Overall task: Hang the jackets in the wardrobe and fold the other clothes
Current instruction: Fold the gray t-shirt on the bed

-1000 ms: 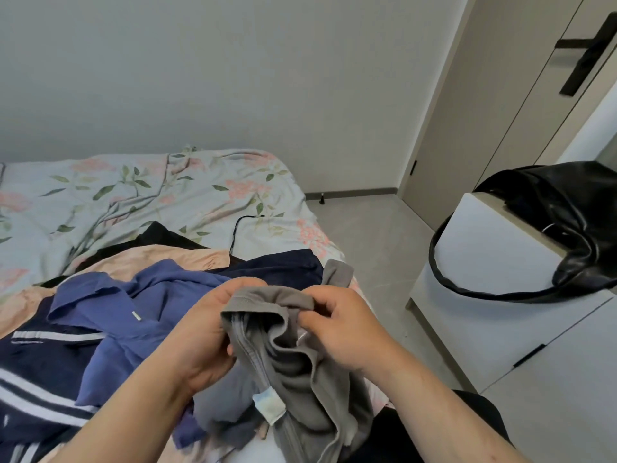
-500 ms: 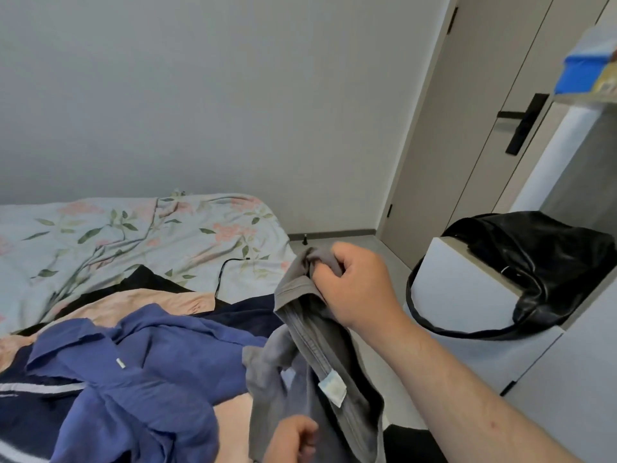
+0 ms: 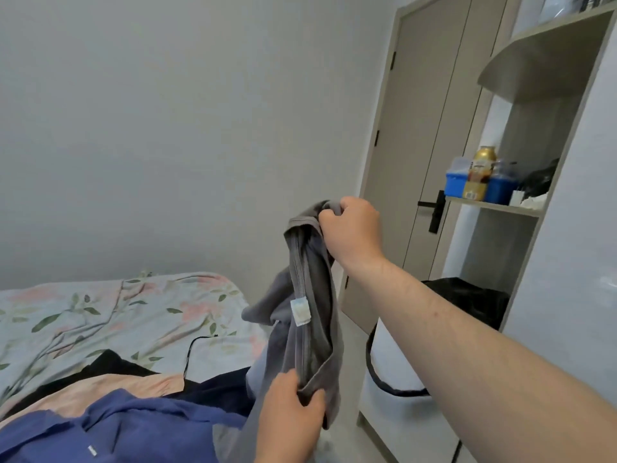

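- The right hand (image 3: 354, 232), at centre frame, is gripping the bunched top of a soft grey garment (image 3: 314, 345) in curled fingers.
- The left hand (image 3: 290, 416), at bottom centre, is pinching its lower edge.
- The garment is hanging limp between them, a white tag (image 3: 300, 312) showing.
- A crumpled blue shirt (image 3: 140, 426) is lying on the floral bed (image 3: 133, 312), lower left.

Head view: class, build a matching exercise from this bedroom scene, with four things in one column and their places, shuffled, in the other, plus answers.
1 grey garment
2 blue shirt
3 black bag
4 gold-capped bottle

A on the open shelf
B lying on the bed
C held up between left hand and right hand
D on the white cabinet

Pairs: 1-C, 2-B, 3-D, 4-A.
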`<state>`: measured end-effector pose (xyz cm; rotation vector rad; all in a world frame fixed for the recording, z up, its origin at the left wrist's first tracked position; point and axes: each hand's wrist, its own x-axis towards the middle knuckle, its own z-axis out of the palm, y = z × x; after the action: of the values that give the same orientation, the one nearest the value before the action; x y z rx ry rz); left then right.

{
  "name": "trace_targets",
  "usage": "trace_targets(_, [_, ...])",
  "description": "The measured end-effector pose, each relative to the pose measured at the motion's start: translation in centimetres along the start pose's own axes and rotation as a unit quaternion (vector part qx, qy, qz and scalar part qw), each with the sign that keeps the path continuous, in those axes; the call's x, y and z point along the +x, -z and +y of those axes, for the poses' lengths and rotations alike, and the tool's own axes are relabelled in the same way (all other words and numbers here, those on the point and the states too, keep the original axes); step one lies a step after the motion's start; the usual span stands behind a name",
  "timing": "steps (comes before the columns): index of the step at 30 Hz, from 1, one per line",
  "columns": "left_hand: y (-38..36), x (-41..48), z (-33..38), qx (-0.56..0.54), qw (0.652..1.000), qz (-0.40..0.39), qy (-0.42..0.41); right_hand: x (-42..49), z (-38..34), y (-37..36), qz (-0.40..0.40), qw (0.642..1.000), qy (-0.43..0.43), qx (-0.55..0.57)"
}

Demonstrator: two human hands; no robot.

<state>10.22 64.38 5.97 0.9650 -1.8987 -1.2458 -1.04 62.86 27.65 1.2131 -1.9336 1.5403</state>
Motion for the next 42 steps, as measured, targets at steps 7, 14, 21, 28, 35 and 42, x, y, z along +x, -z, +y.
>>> trace_targets(7, [8.8,4.8,4.5,-0.12,0.98,0.124,-0.095,4.6,-3.2,6.4,0.059,0.997,-0.033,-0.029])
trace_targets(14, [22.2,9.6,13.2,-0.096,0.91,0.354,-0.191,6.2,-3.5,10.4,0.08,0.994,-0.047,-0.054])
trace_targets(21, [33.1,8.7,20.8,0.103,0.834,0.416,-0.347,7.6,-4.5,11.7,0.058,0.996,-0.01,-0.068])
trace_targets(28, [37.1,8.1,23.1,0.209,0.892,0.256,-0.308,6.8,-4.5,13.5,-0.32,0.943,-0.09,-0.026])
trace_targets(35, [38.1,8.4,20.9,0.105,0.948,0.171,-0.247,5.9,-2.8,11.1,-0.302,0.933,-0.14,0.138])
trace_targets(42, [37.1,9.2,22.6,0.112,0.933,0.211,-0.268,6.3,-4.2,9.5,-0.315,0.936,-0.077,0.137])
